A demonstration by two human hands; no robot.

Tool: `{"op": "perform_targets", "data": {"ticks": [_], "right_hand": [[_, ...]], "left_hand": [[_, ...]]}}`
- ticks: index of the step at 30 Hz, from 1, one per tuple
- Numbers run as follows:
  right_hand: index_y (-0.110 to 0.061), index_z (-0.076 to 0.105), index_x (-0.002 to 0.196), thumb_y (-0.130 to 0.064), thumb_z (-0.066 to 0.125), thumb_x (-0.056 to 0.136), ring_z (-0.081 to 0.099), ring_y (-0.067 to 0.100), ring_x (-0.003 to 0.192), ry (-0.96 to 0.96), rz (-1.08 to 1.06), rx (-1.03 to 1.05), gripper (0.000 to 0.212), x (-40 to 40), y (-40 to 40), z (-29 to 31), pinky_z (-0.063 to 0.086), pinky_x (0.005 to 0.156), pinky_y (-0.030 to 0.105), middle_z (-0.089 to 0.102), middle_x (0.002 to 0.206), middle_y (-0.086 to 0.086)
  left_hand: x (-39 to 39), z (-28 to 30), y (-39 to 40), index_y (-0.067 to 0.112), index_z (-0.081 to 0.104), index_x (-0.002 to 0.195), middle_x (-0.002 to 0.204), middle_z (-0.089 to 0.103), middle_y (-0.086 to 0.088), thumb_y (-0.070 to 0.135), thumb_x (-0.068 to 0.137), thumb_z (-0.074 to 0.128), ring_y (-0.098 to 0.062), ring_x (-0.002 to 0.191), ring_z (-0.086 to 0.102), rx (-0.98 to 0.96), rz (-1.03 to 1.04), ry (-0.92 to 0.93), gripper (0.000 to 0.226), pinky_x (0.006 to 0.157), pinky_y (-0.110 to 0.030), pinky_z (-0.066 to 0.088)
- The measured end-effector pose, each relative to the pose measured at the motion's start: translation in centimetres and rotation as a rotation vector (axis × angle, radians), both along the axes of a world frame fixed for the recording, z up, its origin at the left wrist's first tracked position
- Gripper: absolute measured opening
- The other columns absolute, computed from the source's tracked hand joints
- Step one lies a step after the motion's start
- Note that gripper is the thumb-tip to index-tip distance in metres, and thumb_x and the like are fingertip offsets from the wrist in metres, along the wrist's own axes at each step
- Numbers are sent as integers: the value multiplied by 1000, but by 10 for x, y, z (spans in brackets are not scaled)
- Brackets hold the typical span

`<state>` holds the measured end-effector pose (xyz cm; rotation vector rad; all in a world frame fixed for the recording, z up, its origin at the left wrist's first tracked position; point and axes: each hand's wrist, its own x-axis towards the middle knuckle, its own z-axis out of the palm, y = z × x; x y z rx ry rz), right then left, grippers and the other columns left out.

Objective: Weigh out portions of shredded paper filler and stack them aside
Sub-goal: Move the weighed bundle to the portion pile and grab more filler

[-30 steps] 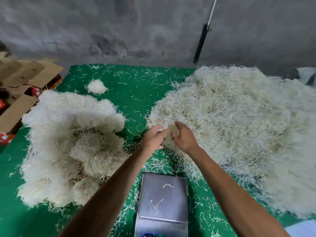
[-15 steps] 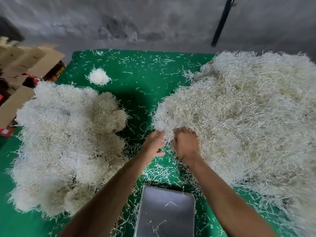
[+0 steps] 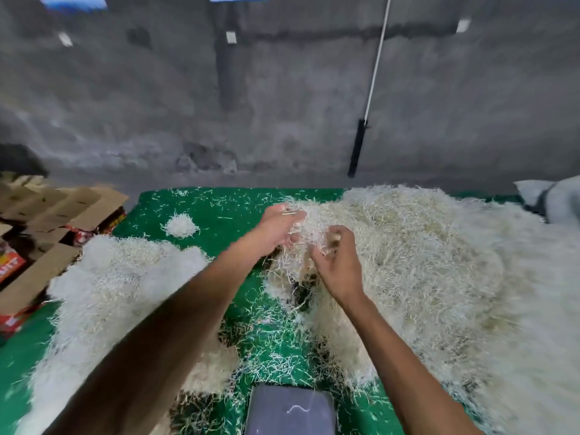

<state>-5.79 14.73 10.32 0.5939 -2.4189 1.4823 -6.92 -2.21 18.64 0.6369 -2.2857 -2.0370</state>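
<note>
A big loose heap of cream shredded paper (image 3: 439, 271) covers the right side of the green table. Both my hands are raised above its left edge with a clump of shreds (image 3: 309, 227) between them. My left hand (image 3: 276, 230) grips the clump from the left, fingers curled into it. My right hand (image 3: 339, 265) pinches strands from the right and below. Strands trail down from the clump to the heap. The grey metal pan of the scale (image 3: 290, 409) sits at the bottom centre with a stray strand or two on it. Piled portions (image 3: 119, 293) lie on the left.
A small separate tuft (image 3: 181, 226) lies on the green table cover (image 3: 219, 208) at the back. Flattened cardboard boxes (image 3: 47, 221) are stacked off the table's left edge. A grey concrete wall with a white-handled black tool (image 3: 357, 149) stands behind. Loose shreds litter the cover.
Both hands have lifted a clump of shreds up out of the heap's left edge, where before they were pressed down into it. The camera has tilted upward, so the scale sits lower in view.
</note>
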Motion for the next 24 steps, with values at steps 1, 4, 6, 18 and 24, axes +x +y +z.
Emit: {"op": "perform_targets", "data": {"ticks": [1, 4, 6, 18, 24], "right_hand": [[-28, 31, 145, -58, 66, 93, 61, 2, 95, -21, -21, 30, 69, 0, 5, 4, 55, 82, 35, 50, 143, -4], [-28, 12, 160, -66, 68, 88, 67, 11, 95, -34, -50, 118, 99, -1, 13, 24, 58, 88, 46, 46, 155, 0], [-26, 6, 163, -70, 67, 86, 65, 20, 115, -53, -88, 157, 108, -8, 11, 40, 55, 96, 47, 44, 159, 3], [-9, 68, 112, -39, 65, 98, 62, 25, 103, -375, 54, 723, 33, -59, 48, 9, 51, 89, 33, 65, 116, 12], [-11, 44, 148, -74, 62, 86, 64, 25, 114, -203, -84, 250, 91, -50, 35, 73, 53, 101, 51, 56, 145, 13]], "left_hand": [[-2, 17, 4, 18, 46, 146, 127, 57, 7, 34, 84, 80, -16, 88, 71, -119, -54, 52, 73, 72, -29, 61], [-11, 59, 22, 15, 55, 140, 139, 60, 1, 47, 76, 85, -11, 106, 66, -401, -232, 146, 78, 89, -33, 56], [-18, 82, 36, 13, 61, 135, 138, 62, -3, 49, 73, 87, -15, 117, 63, -507, -283, 182, 76, 101, -37, 51], [-26, 199, 71, 16, 72, 108, 129, 64, -1, 30, 86, 80, -16, 115, 61, -570, -82, 575, 27, 92, -26, 46], [-36, 198, 75, 8, 60, 136, 133, 62, -8, 30, 89, 79, -22, 109, 66, -570, -84, 492, 56, 94, -21, 48]]}}
